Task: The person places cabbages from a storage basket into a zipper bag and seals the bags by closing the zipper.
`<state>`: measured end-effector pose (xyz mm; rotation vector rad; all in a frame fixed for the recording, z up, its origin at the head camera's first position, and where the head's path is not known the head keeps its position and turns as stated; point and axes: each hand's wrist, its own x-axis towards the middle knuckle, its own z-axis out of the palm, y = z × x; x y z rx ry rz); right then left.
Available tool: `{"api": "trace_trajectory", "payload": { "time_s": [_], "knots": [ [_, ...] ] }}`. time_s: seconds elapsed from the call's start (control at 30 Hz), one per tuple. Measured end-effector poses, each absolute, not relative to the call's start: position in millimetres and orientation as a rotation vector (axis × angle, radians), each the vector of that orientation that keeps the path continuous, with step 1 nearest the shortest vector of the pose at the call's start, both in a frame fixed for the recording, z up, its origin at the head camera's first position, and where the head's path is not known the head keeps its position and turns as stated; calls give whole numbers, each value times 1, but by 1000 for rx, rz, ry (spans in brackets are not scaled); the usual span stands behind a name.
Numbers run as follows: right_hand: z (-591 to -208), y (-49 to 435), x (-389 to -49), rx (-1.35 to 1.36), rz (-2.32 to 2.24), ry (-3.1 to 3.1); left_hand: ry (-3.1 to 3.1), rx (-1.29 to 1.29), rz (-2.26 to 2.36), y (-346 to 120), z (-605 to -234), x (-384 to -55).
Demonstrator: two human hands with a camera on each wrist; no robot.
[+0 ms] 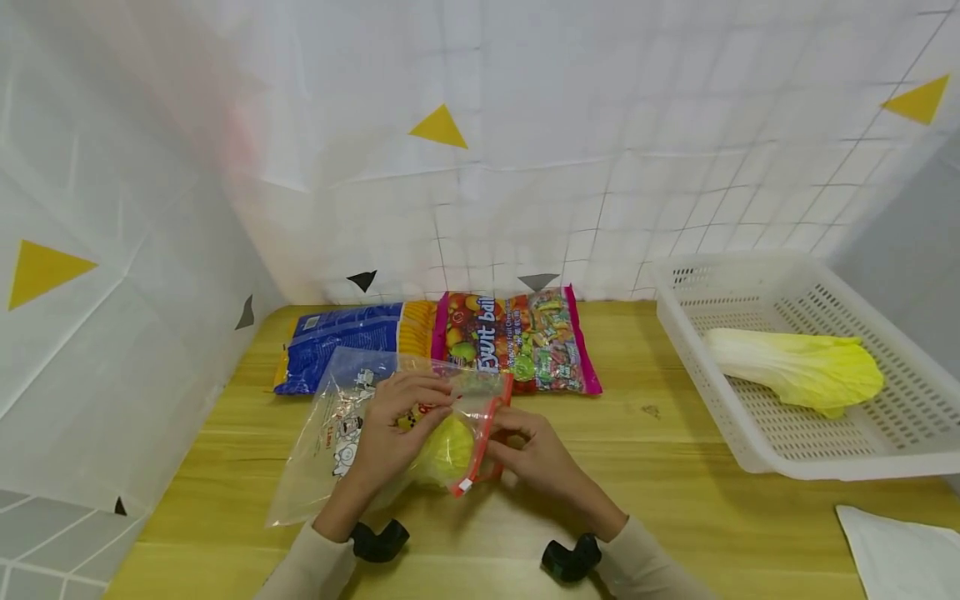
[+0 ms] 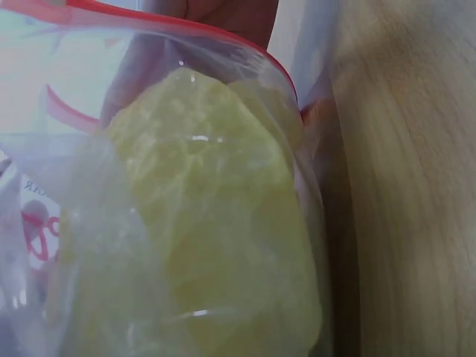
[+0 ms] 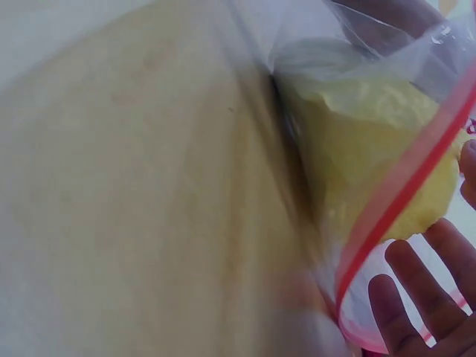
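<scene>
A clear zip bag (image 1: 300,467) with a red closure strip and printed cartoon figures lies across the wood table in the head view, its mouth facing right. Inside, near the mouth, sits a pale yellow cabbage leaf (image 1: 452,450), seen through the film in the left wrist view too. My left hand (image 1: 393,421) pinches the bag's upper film between thumb and fingers, over the leaf. At the red-edged mouth, my right hand (image 1: 536,450) holds the rim. Its fingers (image 3: 424,290) extend by the opening, close to the leaf, in the right wrist view.
Behind the bag lie a blue and yellow packet (image 1: 345,333) and a colourful candy packet (image 1: 517,342). On the right, a white perforated basket (image 1: 720,408) holds another cabbage leaf (image 1: 802,371). A white flat item (image 1: 900,550) lies at the front right. White sheeting surrounds the table.
</scene>
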<state>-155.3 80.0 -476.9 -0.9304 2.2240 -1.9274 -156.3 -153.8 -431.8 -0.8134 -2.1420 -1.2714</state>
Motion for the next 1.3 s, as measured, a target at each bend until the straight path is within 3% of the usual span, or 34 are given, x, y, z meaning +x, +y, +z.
{"api": "trace_trajectory", "payload": {
  "time_s": [0.37, 0.6, 0.97, 1.3],
  "knots": [
    [-468, 93, -169, -804, -1910, 2381, -2044, -887, -1299, -150, -432, -156],
    [-444, 92, -180, -826, -1961, 2507, -1927, -974, -1188, -141, -437, -154],
    [-457, 127, -191, -762, -1801, 2553, -2101, -805, -1142, -135, -451, -156],
    [-393, 188, -189, -852, -1278, 3024, -2117, -796, -1154, -140, -445, -155]
  ]
}}
